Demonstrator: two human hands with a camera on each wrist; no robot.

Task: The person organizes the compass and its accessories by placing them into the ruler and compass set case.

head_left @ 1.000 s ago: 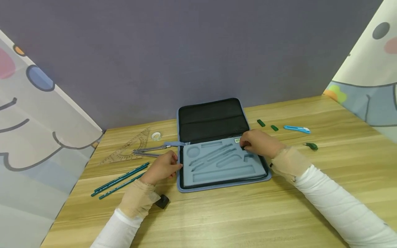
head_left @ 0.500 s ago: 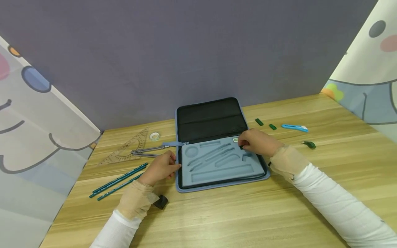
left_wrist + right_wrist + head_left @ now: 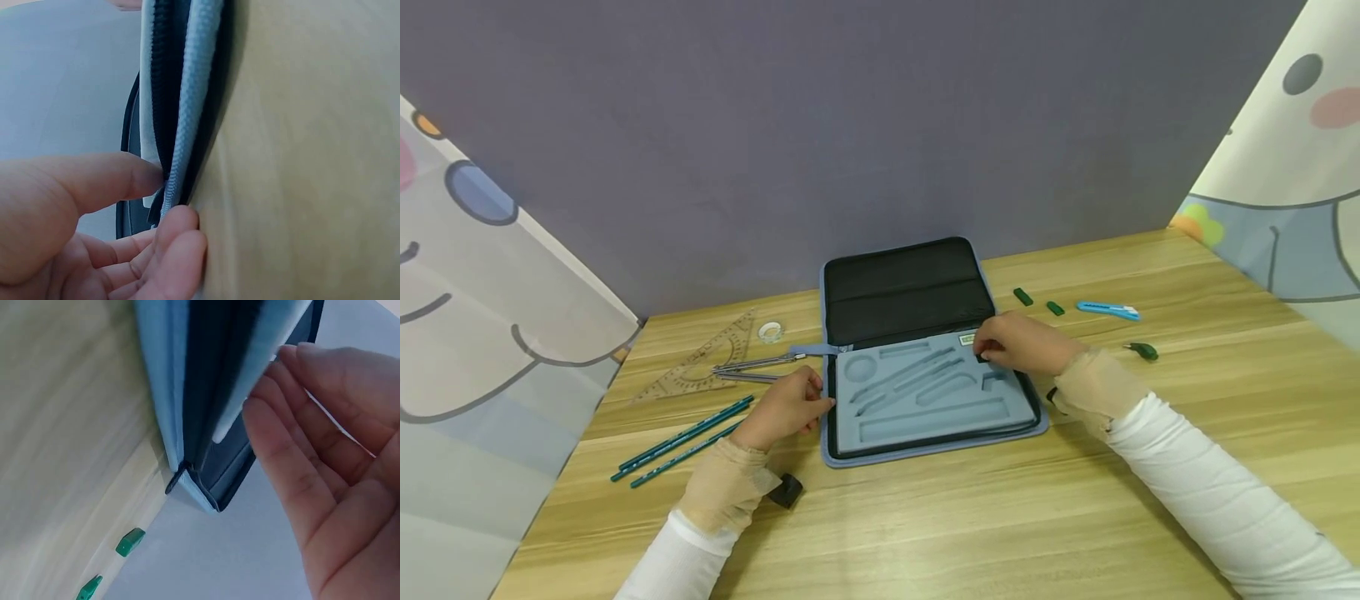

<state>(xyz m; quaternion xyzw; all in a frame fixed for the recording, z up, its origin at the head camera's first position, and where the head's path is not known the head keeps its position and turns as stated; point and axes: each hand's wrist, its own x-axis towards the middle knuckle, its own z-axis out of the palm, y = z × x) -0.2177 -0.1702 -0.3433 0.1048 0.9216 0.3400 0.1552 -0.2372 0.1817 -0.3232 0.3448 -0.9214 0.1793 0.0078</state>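
An open blue case (image 3: 925, 433) lies mid-desk (image 3: 1000, 517). The left hand (image 3: 782, 408) rests at its nine o'clock edge, fingers (image 3: 181, 244) loosely curled against the zipper. The right hand (image 3: 1018, 343), at two o'clock, touches the foam tray; whether its fingers pinch anything, I cannot tell.

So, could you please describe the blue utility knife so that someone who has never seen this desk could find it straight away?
Start at the open zip case in the middle of the wooden table and look to its right, past the right hand. Beyond two small green blocks lies the utility knife. It is the only long, flat, light-blue thing there; its neighbours are short and green.
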